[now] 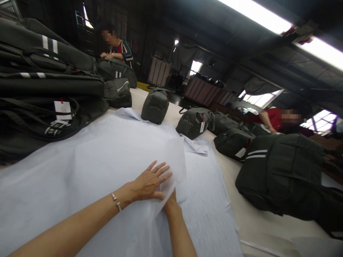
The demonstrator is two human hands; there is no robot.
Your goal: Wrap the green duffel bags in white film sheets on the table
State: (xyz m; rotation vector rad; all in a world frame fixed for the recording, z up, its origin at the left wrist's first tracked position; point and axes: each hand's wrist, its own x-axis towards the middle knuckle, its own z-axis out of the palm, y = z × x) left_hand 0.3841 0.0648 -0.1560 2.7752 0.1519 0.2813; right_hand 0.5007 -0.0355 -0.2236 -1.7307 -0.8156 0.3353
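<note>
A wide stack of thin white sheets covers the near part of the table. My left hand, a bracelet at its wrist, lies on the top sheet with its fingers spread. Just to its right, my right hand reaches under the lifted edge of that sheet. The sheet hides its fingers, so their grip does not show. The raised edge curls up between the two hands. Beyond the stack stand a small dark green bag and a dark green duffel bag with a white tag.
Dark bags are piled high at the left. A large dark bag and several smaller ones line the right of the pale table. One person in a striped top works at the far left, another in red at the right.
</note>
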